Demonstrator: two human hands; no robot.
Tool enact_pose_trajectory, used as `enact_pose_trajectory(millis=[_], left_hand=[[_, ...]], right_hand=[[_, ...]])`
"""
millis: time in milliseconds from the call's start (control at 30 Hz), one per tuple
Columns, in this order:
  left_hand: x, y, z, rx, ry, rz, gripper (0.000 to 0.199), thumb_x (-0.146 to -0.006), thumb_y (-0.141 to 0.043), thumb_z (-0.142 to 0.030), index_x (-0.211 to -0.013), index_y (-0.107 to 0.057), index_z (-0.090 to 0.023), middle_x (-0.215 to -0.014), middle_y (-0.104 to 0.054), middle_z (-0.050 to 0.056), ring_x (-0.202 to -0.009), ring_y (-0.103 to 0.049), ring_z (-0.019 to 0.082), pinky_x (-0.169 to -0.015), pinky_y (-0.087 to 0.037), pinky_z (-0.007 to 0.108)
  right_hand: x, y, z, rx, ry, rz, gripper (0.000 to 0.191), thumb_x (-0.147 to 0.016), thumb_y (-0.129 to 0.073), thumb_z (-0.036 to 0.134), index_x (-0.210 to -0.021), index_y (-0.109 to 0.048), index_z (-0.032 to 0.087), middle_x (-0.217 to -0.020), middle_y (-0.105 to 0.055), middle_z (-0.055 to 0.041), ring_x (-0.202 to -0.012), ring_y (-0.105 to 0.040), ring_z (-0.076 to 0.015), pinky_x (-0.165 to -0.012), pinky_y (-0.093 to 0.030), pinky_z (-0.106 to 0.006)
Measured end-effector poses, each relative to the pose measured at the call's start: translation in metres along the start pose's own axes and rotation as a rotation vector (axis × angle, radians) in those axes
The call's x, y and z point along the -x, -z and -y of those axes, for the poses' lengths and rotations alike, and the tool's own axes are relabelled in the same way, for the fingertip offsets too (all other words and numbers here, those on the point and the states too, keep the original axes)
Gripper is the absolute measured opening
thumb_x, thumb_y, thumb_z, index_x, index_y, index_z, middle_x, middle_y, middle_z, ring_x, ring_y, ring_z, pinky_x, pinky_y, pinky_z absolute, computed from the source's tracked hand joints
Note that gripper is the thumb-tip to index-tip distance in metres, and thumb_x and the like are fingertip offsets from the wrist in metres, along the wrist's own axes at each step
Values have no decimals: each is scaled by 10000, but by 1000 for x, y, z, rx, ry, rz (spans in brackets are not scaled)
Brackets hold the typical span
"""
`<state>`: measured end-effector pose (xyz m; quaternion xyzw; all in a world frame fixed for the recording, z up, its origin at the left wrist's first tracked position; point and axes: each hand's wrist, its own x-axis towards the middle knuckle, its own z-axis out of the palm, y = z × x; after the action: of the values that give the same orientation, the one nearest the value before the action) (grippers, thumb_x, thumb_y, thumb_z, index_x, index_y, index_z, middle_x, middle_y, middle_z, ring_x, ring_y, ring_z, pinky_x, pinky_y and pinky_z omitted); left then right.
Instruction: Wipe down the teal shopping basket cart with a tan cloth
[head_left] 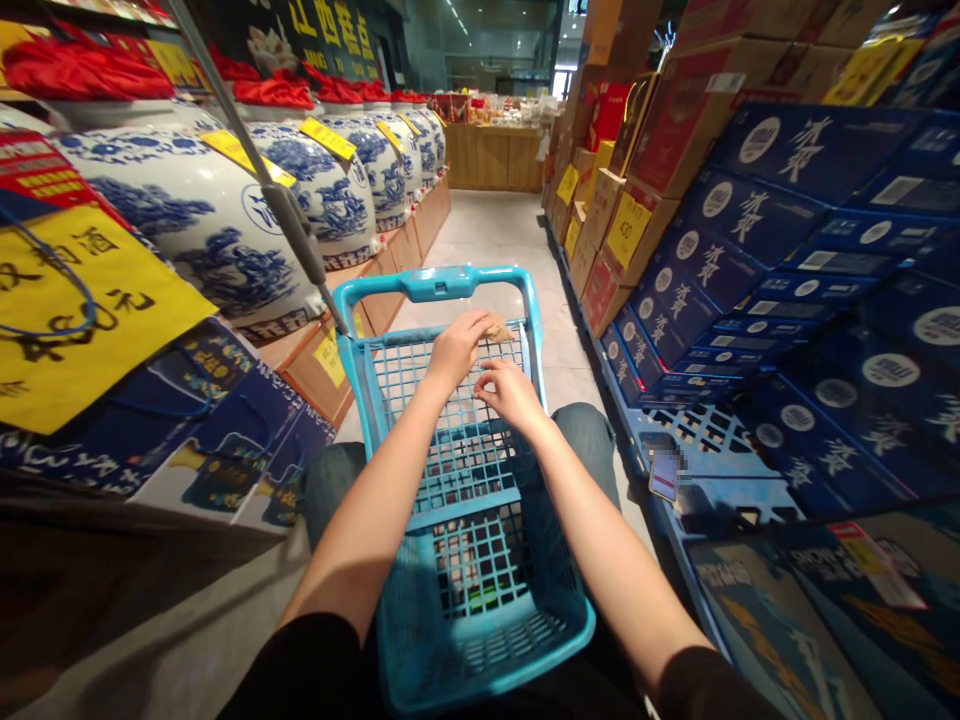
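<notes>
- Well, at the far left a yellow paper sign (82, 310) with black brush characters hangs in front of a blue printed display board (187, 440).
- Beyond it, a row of large blue-and-white porcelain jars (202, 220) with red cloth tops stands on a pale wooden base (315, 375), with yellow tags on the jars.
- A thin silver metal pole (292, 225) slants down toward the basket's left corner.
- A teal plastic wheeled shopping basket (480, 640) with a long looped handle sits in front of the person, its mesh floor holding nothing that I can make out.
- The bare left-hand grip (457, 350) lies palm down above the basket's far mesh wall, fingers reaching out to the right.
- A small crumpled tan scrap (495, 328), perhaps paper but too small to tell, lies at those fingertips, up and to the right of that grip, its long axis roughly level; whether it is pinched or only touched, I cannot tell.
- The bare right-hand grip (510, 393) sits just below the scrap, fingers half curled, visibly holding nothing, and is the farther of the two from it.
- At the far right, dark blue printed cartons (787, 170) are stacked on a blue plastic pallet (712, 440), with brown cardboard cartons (675, 130) behind.
</notes>
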<state>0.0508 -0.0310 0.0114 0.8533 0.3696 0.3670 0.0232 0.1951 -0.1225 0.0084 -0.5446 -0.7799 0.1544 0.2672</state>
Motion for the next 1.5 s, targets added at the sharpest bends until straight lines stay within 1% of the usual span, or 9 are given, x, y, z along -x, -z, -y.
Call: enact_pose_trajectory(millis=[133,233,467,533,767,867,1000,1267,1500], left_hand=[[14,32,18,-93,206,-214,572,-880,-479,29,-1318,-753,-216,-1463,-711,86,-1402,-640,274,-1245,-509,458],[24,48,24,-114,329,-261,543,-888,-492,27,-1315,-756,-178,-1478,-696,126,-1412,-638,307,-1263,-491,496],[23,14,-7,28,15,152,585,-853,-515,67,-1320,-759,-188,-1551,-658,117,-1536,-537,274,-1284,-463,524],[21,12,-7,7,-12,183,622,-829,-513,83,-1326,-759,-197,-1565,-647,110,-1575,-487,281,-1300,-440,548],[31,44,27,-150,270,-204,663,-815,-468,79,-1328,-774,-209,-1554,-660,87,-1566,-498,306,-1336,-394,567],[30,33,18,-106,200,-95,667,-802,-457,89,-1316,-777,-191,-1567,-650,89,-1561,-507,279,-1335,-403,533],[24,19,4,-20,26,128,666,-798,-468,84,-1314,-781,-199,-1578,-640,90,-1570,-494,262,-1319,-426,513],[37,53,42,-139,360,-293,630,-810,-486,50,-1285,-797,-223,-1539,-670,75,-1537,-526,323,-1340,-379,583],[44,37,13,-128,165,-20,662,-805,-472,69,-1323,-764,-222,-1560,-657,49,-1540,-528,278,-1308,-440,527]], right_hand=[[2,1,1,-31,-35,10,118,-923,-788,127,-869,-835,221,-1381,-751,-87,-1350,-627,-303,-1154,-506,-464],[2,1,3,-33,-44,21,106,-929,-790,140,-880,-844,217,-1409,-744,-103,-1376,-624,-313,-1170,-505,-471],[-2,-2,4,-6,-4,7,71,-949,-806,217,-918,-870,222,-1364,-762,-118,-1376,-632,-311,-1181,-510,-480],[-2,-3,3,-5,0,9,120,-977,-777,236,-907,-870,207,-1353,-768,-124,-1365,-642,-310,-1188,-503,-475],[0,-1,5,-35,-23,19,61,-936,-796,153,-919,-838,194,-1393,-758,-126,-1393,-634,-295,-1215,-482,-461],[-1,-1,7,-43,-27,21,87,-925,-826,188,-838,-826,197,-1376,-765,-126,-1390,-632,-304,-1209,-481,-464],[-1,0,8,-52,-55,12,421,-1066,-655,323,-686,-789,199,-1405,-753,-122,-1398,-627,-296,-1219,-459,-449],[3,1,7,-35,-43,11,424,-1093,-563,273,-772,-832,202,-1396,-756,-115,-1380,-629,-293,-1175,-483,-452],[2,0,6,-33,-47,5,389,-1080,-571,248,-806,-843,195,-1392,-760,-114,-1373,-635,-287,-1193,-473,-433]])
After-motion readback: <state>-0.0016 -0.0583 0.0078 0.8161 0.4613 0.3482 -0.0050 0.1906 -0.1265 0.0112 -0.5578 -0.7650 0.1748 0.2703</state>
